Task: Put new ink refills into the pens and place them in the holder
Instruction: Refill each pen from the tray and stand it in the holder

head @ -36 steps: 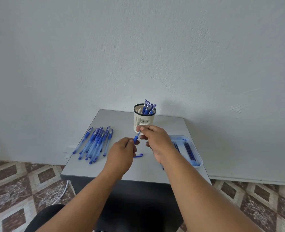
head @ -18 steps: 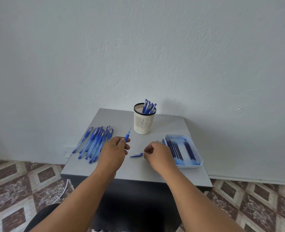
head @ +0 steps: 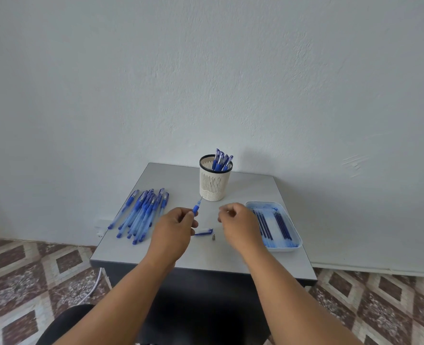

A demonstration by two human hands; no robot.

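Since half a second ago, right hand (head: 238,221), loosely curled and apparently empty, hovers beside the tray (head: 296,241); refills (head: 273,224) lie lengthwise just right; left hand (head: 172,229) grips the pen (head: 196,207).

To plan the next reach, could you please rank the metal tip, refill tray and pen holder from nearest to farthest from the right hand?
From the right hand:
1. Metal tip, on the table just left.
2. Refill tray, right.
3. Pen holder, behind.
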